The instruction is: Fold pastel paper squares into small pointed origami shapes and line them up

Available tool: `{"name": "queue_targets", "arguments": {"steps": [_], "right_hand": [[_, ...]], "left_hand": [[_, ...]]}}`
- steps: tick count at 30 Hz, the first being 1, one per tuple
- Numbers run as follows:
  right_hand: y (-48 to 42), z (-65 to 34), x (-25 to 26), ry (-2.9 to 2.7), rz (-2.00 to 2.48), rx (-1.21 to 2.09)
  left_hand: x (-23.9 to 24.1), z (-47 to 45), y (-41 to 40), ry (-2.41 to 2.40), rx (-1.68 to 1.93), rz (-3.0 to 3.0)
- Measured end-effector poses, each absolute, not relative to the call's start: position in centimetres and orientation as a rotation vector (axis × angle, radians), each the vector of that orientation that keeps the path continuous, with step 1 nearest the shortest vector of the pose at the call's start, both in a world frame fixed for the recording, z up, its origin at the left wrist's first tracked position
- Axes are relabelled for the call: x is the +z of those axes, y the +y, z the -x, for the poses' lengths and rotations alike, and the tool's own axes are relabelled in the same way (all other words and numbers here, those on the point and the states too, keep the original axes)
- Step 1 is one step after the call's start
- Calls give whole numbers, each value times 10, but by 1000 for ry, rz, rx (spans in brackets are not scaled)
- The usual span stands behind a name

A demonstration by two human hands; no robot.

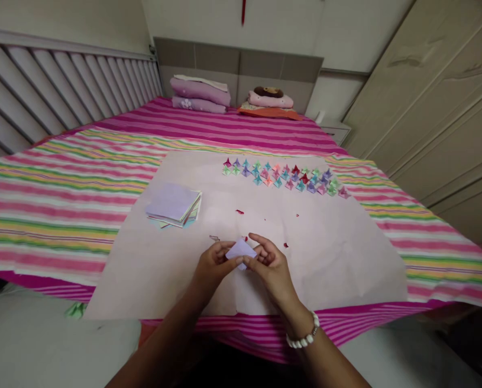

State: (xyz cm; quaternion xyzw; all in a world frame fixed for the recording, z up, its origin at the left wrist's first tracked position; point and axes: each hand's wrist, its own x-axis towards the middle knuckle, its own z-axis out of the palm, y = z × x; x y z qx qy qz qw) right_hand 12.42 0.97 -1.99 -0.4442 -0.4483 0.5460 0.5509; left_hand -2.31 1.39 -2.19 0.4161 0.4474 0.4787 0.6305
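Cloth (50, 215) striped in pink, yellow, green and white stretches across the bed (208, 125), soft and lightly rumpled, and on it lies a broad pale sheet (338, 258), smooth with faint creases. Towards the sheet's far right corner, crisp, sharp-pointed folded pieces (289, 185) crowd together in uneven rows: pink, blue, green, purple, deep red! By the left edge sits a stack of square papers (172, 200), skewed at the bottom, lilac on top. Small red scraps (240, 212) dot the middle.

And at the centre of it all, a lilac paper (241, 248): matte, neatly folded into a small diamond, one corner towards the far edge. It's over the sheet, in from the middle of the near edge. Left hand (213, 263) pinches one side; right hand (271, 265) grips the other, index finger lifted off, thumbs almost meeting at the near corner.
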Motion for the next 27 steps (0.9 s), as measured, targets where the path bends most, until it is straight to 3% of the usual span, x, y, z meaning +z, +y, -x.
{"name": "queue_targets", "arguments": {"steps": [9,16,21,27], "right_hand": [[7,-126,-17,-1103,1044,1322],[9,-125,-17,-1065,1060,1225],[11,-126,-16,-1070,1030,1221],[10,-128,-16,-1128,1048,1233]], "left_hand": [[-18,30,17,1150,1065,-1105],[-22,33,19,1052,1260,-1178],[-17,37,17,1062,1152,-1526],[-14,37,16,1189,1101,-1478]]}}
